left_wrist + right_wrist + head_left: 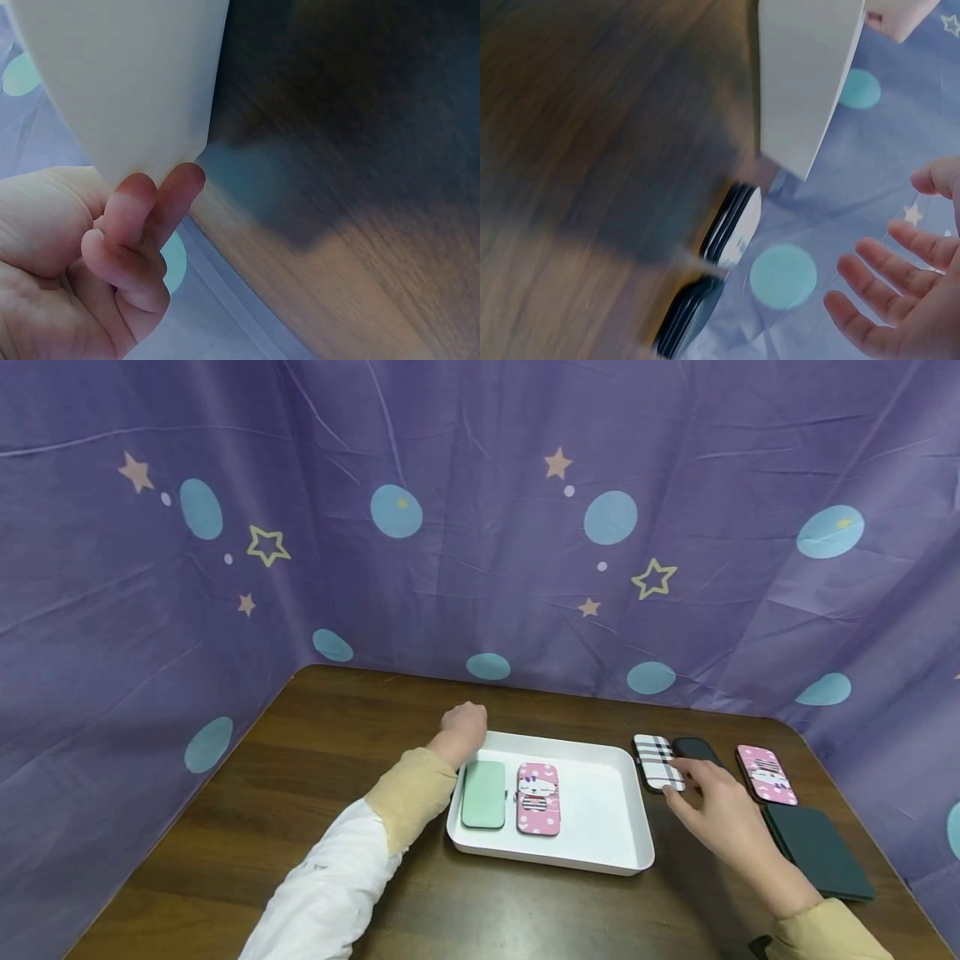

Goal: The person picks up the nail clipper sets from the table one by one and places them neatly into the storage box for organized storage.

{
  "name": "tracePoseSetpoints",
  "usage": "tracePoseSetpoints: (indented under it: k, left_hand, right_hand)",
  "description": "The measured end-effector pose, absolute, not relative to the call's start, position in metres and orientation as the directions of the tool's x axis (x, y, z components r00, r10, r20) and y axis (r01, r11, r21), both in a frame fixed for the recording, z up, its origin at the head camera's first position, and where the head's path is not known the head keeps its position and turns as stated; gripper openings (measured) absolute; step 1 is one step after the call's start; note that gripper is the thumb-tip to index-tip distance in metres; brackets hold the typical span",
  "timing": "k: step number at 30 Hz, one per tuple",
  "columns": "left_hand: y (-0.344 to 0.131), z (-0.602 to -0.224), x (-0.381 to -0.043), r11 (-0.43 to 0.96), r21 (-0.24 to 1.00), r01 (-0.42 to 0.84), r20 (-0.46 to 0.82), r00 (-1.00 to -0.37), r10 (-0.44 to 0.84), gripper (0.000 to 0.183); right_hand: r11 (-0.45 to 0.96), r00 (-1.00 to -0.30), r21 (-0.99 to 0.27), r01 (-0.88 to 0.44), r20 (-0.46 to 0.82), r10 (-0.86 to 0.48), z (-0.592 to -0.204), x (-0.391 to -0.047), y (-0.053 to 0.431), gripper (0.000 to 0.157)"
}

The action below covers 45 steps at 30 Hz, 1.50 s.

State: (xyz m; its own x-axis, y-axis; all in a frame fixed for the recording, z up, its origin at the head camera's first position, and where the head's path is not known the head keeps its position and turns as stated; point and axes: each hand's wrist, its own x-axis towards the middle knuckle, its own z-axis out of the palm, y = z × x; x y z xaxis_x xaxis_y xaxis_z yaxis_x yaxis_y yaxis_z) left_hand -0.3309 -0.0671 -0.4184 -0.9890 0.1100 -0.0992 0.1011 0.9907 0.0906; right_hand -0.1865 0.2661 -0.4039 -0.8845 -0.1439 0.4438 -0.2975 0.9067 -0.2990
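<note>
2-handed: grips white tray (pixel 600 793), lower centre of frame, with left hand (pixel 465 727); holds right hand (pixel 716 814) loosely spread, empty, near plaid case (pixel 654 757), lower right. Could bump neighbouring black case (pixel 697 748) by pinching too wide.

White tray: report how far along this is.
Apparently done: the green case and pink case lie in the tray. In hand: the left hand grips the tray; the right hand hovers near the plaid case. Probably left: that one, the black case, second pink case and dark green item, all outside.
</note>
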Motion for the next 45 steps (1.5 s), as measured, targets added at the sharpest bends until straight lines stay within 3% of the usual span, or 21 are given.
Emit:
tracePoseSetpoints:
  k: [11, 21, 45]
  left_hand:
    - [-0.067, -0.418, -0.329, 0.99, 0.093, 0.11, -0.083, -0.99, 0.118, 0.019]
    - [-0.067, -0.413, -0.326, 0.991, 0.086, 0.101, -0.074, -0.991, 0.107, 0.02]
    - [-0.067, -0.408, -0.323, 0.99, 0.103, 0.099, -0.105, -0.988, 0.11, 0.021]
  right_hand:
    - [0.924, -0.875, -0.269, -0.27, 0.469, -0.119, -0.397, -0.178, 0.308, 0.04]
    - [0.953, -0.924, -0.266, -0.142, 0.382, -0.031, -0.39, -0.174, 0.34, 0.052]
    - [0.96, -0.967, -0.281, -0.003, 0.245, 0.069, -0.402, -0.179, 0.39, 0.057]
